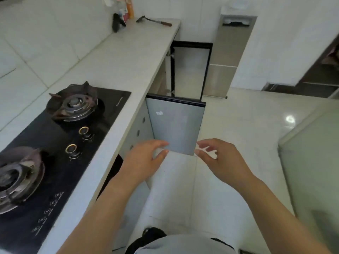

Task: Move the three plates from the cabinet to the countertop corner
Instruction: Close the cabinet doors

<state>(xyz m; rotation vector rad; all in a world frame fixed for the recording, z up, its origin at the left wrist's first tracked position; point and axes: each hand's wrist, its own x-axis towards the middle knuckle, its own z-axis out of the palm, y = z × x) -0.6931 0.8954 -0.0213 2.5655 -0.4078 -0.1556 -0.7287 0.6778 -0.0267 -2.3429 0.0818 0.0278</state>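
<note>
— Two open doors I see under the long pale tabletop [117, 57]. Is one of them the cabinet?

— Yes. The near cabinet door [176, 125] is grey and stands swung out toward the floor [238, 129], and a small white sticker is on its face. The far door [190, 70] has a dark frame and is also open. What is inside either cabinet, I cannot tell from this angle.

— And the plates?

— No plate shows anywhere in this view, neither on the tabletop nor in the hands.

— What else is on the tabletop?

— A black gas hob [60, 153] is set into it at the left, with two burners and two round knobs with gold rings. At the far corner lie a spatula [154, 21] with a dark handle and some bottles [126, 10] against the tiled wall.

— How are the hands?

— Both arms are bare and reach forward. The left hand [146, 160] is near the lower edge of the near door, its grip loose, with the fingers spread and curved and nothing in them. The right hand [220, 158] is just beside the door's outer bottom corner, its grip also loose and empty. Whether the fingertips touch the door, I cannot say, because the picture is blurred there.
</note>
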